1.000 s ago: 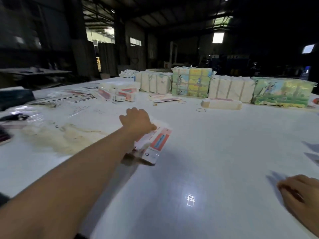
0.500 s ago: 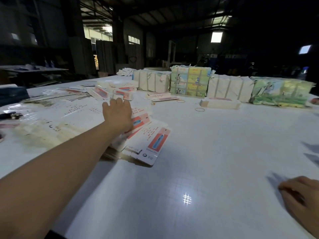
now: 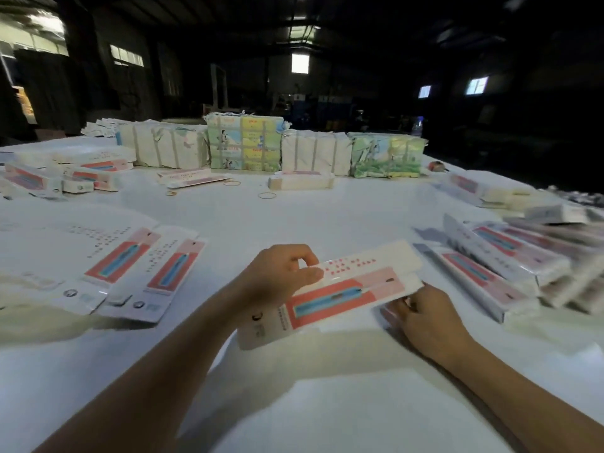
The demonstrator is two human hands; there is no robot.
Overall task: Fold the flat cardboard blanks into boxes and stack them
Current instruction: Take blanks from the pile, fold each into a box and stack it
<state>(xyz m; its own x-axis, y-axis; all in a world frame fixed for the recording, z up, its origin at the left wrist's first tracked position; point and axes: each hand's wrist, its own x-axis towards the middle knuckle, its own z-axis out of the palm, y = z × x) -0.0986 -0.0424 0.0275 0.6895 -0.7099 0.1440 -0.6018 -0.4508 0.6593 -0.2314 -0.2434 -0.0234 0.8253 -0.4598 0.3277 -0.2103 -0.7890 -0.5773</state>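
Flat blanks [image 3: 130,266] waiting at left, unfolded. At centre, one blank [image 3: 336,289] above the table [image 3: 294,403], pinched by left hand [image 3: 277,276], gripped at far end by right hand [image 3: 425,318]. Folded boxes [image 3: 510,266] piled at right.

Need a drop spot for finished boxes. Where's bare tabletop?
Free: white tabletop between the rubber bands and the hands, and the near edge. Crowded: fanned flat blanks left, folded red-and-white cartons right, wrapped bundles at back.
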